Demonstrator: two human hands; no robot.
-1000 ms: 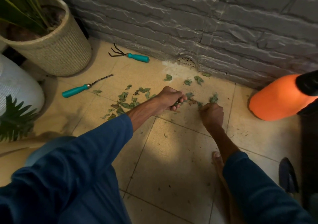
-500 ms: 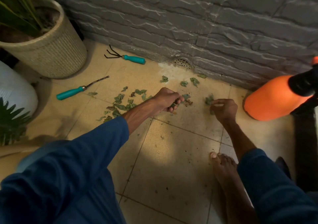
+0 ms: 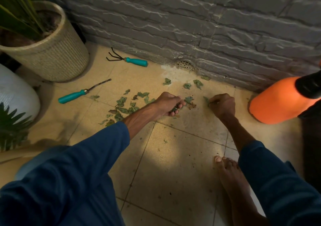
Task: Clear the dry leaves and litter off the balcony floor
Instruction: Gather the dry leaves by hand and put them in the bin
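While crumpled green dry leaves (image 3: 173, 110) are being clutched in the left hand (image 3: 171, 104) below the perforated wall drain (image 3: 185, 64), another is being pinched by the right hand (image 3: 223, 106); the floor scatter (image 3: 128, 108) probably needs gathering next.

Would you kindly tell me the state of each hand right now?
Left hand: closed on a bunch of dry leaves.
Right hand: closed, pinching a single leaf.

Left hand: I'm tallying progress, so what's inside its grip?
A few green leaf bits poke out under the left hand, between its curled fingers; how much more it holds is covered.
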